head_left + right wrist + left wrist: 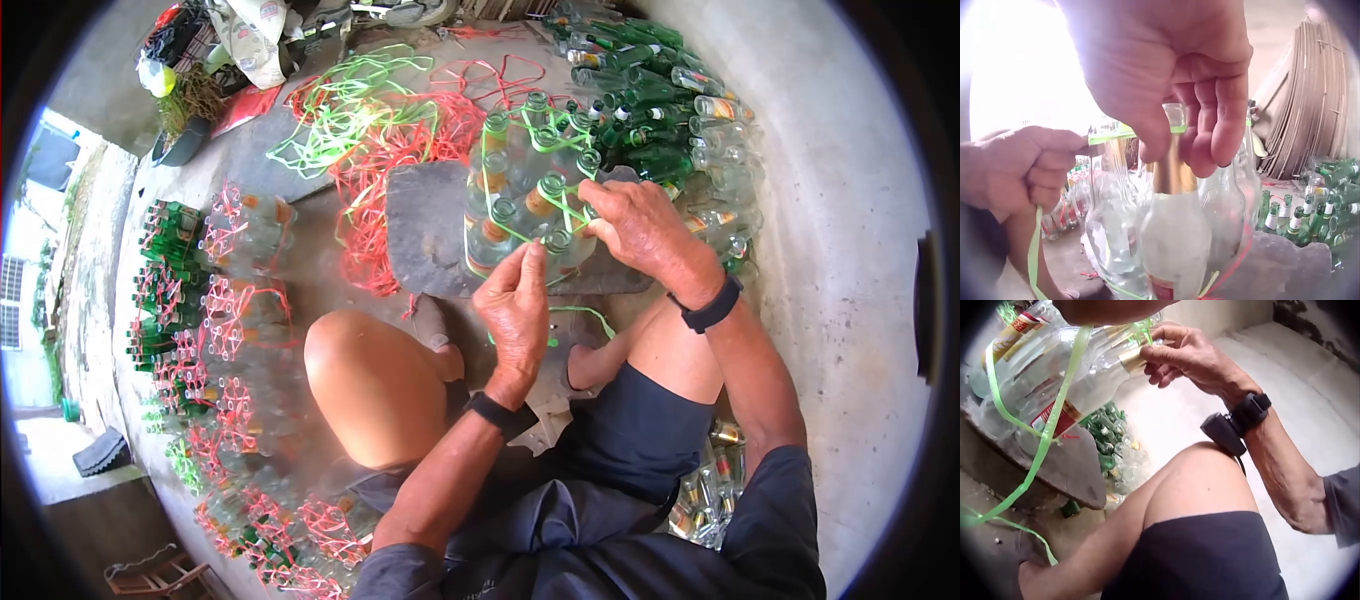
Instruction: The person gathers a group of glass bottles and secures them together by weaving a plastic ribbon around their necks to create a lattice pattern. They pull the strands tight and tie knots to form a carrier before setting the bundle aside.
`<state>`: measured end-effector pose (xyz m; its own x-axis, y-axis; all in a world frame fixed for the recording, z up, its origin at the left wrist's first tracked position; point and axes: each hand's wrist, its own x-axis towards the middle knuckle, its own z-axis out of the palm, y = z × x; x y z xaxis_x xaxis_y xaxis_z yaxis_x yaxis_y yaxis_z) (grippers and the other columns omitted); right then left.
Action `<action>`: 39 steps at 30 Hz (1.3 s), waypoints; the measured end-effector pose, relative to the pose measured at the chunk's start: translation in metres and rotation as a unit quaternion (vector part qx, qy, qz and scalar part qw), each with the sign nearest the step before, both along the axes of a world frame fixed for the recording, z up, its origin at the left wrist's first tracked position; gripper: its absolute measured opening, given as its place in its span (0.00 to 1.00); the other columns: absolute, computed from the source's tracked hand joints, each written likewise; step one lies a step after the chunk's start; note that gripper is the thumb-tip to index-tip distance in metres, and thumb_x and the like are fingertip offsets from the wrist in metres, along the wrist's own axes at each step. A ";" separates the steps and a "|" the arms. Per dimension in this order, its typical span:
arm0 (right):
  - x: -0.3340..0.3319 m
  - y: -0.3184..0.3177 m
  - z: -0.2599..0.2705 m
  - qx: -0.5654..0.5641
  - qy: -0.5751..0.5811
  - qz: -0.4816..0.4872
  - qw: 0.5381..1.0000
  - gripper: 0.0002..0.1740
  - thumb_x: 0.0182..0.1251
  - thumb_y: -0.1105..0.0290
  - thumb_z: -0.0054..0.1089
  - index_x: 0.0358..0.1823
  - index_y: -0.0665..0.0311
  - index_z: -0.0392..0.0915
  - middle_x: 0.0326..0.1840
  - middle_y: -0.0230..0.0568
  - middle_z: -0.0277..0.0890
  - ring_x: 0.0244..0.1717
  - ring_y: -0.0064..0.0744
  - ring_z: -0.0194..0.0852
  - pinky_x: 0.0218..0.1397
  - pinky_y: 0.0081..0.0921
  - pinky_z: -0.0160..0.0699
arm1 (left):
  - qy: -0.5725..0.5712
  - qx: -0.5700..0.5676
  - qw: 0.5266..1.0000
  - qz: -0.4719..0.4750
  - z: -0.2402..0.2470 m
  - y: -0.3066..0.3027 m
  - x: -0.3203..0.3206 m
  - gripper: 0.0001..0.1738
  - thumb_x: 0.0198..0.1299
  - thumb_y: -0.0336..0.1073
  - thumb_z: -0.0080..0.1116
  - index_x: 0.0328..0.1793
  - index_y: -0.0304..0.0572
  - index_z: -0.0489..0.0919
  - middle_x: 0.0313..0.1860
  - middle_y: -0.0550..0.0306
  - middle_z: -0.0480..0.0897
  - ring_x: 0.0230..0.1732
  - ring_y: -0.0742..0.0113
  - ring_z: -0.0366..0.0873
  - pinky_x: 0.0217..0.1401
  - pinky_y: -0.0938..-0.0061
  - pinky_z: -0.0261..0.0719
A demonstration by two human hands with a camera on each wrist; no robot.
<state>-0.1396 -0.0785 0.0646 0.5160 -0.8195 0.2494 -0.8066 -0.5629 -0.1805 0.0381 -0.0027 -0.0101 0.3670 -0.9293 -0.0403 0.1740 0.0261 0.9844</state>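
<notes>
At the head view's centre, the left hand (515, 312) is pinching a green strap (1034, 250); the right hand (643, 230), just right, is pinching it by clear bottles (538, 204), which are standing on a dark slab (425, 220), upper centre.

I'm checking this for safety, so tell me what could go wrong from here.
The green strap could slip off the clear bottles, as it sits close to their mouths. A hard pull by the left hand might tip a bottle on the slab. The strap's loose length, trailing by the feet, could snag.
</notes>
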 end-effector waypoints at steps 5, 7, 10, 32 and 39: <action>-0.017 -0.017 0.009 0.023 0.052 0.031 0.998 0.18 0.63 0.71 0.75 0.52 0.62 0.78 0.39 0.48 0.82 0.44 0.58 0.85 0.43 0.52 0.82 | 0.006 0.003 1.000 -0.003 0.002 0.011 -0.026 0.15 0.77 0.35 0.69 0.59 0.28 0.90 0.39 0.63 0.91 0.41 0.81 0.79 0.45 0.79 0.81; -0.022 -0.024 0.010 0.025 0.063 0.053 0.996 0.18 0.63 0.73 0.74 0.51 0.62 0.78 0.39 0.48 0.80 0.42 0.58 0.84 0.42 0.52 0.81 | 0.008 -0.013 1.000 -0.010 0.002 0.011 -0.034 0.15 0.78 0.34 0.68 0.61 0.28 0.90 0.37 0.66 0.88 0.38 0.82 0.76 0.42 0.79 0.79; -0.028 -0.031 0.012 0.021 0.079 0.077 0.994 0.18 0.62 0.75 0.74 0.51 0.63 0.78 0.38 0.47 0.78 0.41 0.58 0.83 0.42 0.52 0.80 | 0.017 -0.007 1.000 -0.015 0.001 0.011 -0.043 0.15 0.79 0.32 0.66 0.64 0.29 0.89 0.34 0.69 0.84 0.36 0.83 0.72 0.38 0.80 0.75; -0.030 -0.017 -0.016 -0.013 -0.069 -0.029 0.997 0.14 0.62 0.76 0.68 0.45 0.67 0.73 0.36 0.59 0.81 0.43 0.68 0.83 0.42 0.58 0.79 | -0.012 -0.010 0.997 -0.072 -0.002 0.006 -0.025 0.17 0.77 0.35 0.69 0.62 0.28 0.90 0.46 0.66 0.89 0.48 0.80 0.79 0.53 0.79 0.81; -0.032 -0.026 -0.019 -0.021 -0.048 -0.004 0.999 0.15 0.60 0.72 0.74 0.43 0.66 0.76 0.38 0.51 0.86 0.43 0.61 0.88 0.43 0.52 0.85 | -0.010 -0.019 1.000 -0.018 -0.032 0.000 -0.031 0.14 0.77 0.34 0.69 0.59 0.31 0.91 0.30 0.75 0.79 0.26 0.87 0.62 0.26 0.83 0.54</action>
